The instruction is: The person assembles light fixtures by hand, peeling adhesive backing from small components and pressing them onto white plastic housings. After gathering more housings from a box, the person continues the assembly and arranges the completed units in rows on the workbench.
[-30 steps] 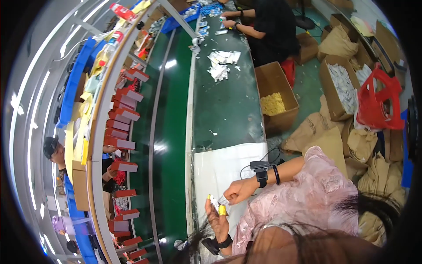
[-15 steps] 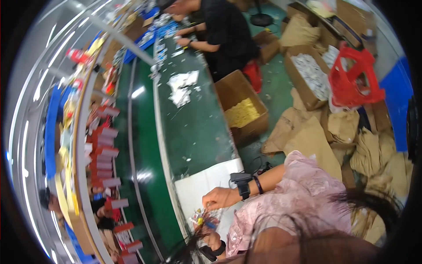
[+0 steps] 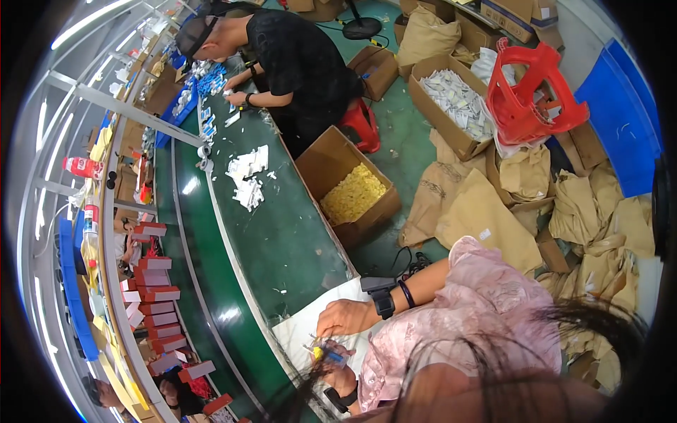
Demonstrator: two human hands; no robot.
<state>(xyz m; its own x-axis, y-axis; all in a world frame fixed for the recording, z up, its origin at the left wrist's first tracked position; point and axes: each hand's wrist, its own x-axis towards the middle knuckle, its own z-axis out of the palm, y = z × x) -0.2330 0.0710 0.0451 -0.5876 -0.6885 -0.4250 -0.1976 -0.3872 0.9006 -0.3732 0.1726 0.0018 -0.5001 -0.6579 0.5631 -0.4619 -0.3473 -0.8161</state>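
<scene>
My right hand [image 3: 347, 317], with a dark band and a black device on its wrist, is above a sheet of white paper [image 3: 300, 326] on the green bench. Its fingers are drawn together at the upper edge of a small clear plastic bag [image 3: 334, 354]. Yellow, blue and silvery small pieces show in the bag. Just below, my left hand [image 3: 341, 379] closes round the bag's lower side, partly hidden by dark hair hanging in front of the camera.
White scraps [image 3: 248, 175] lie farther up the green bench [image 3: 271, 240]. A co-worker [image 3: 303, 63] handles small parts at its far end. Beside the bench stand a carton of yellow pieces [image 3: 317, 166] and a red stool [image 3: 525, 99]. The conveyor [image 3: 211, 282] runs on the left.
The whole view has swung, so bench and co-worker sit farther left and the picture is sharper. My hands stay together at the bag, with little movement.
</scene>
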